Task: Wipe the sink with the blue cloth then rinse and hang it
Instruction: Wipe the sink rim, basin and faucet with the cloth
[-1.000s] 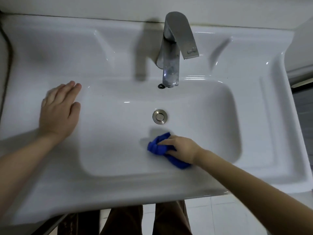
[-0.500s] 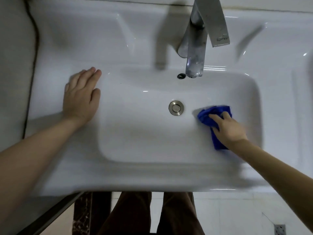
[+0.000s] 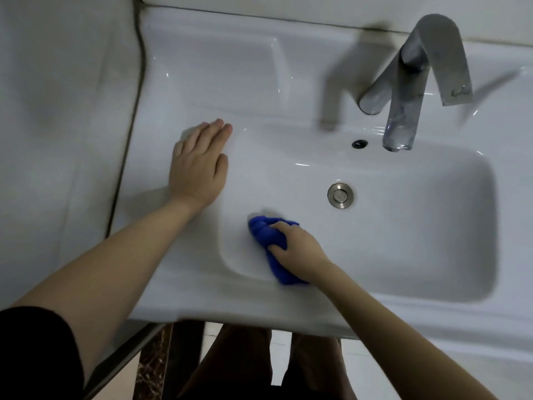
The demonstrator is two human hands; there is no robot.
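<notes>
My right hand (image 3: 297, 249) is inside the basin of the white ceramic sink (image 3: 403, 241), at its near-left corner. The fingers (image 3: 278, 226) are curled down over the bunched blue cloth (image 3: 266, 235) and grip it against the basin floor. The thumb runs along the side of the cloth nearest me. Most of the cloth protrudes beyond my fingertips to the left; a folded tail of it extends back under my palm and shows below the wrist, against the near wall of the basin.

My left hand (image 3: 199, 166) lies flat, palm down, on the left ledge of the sink, just outside the basin edge. Its fingers are extended and held together, the thumb slightly apart on the basin side. It holds nothing.

The drain stopper (image 3: 340, 195) sits on the basin floor, beyond and to the right of my right fingertips, apart from the cloth. The overflow hole (image 3: 359, 144) is on the far basin wall, farther out in the same direction. The chrome faucet (image 3: 415, 82) stands on the far ledge, well apart from both hands, its spout reaching over the far edge of the basin. No water stream is visible at the spout.

A white wall panel (image 3: 57, 111) runs along the sink to the left of my left hand. A dark sleeve (image 3: 34, 347) covers my left upper arm.
</notes>
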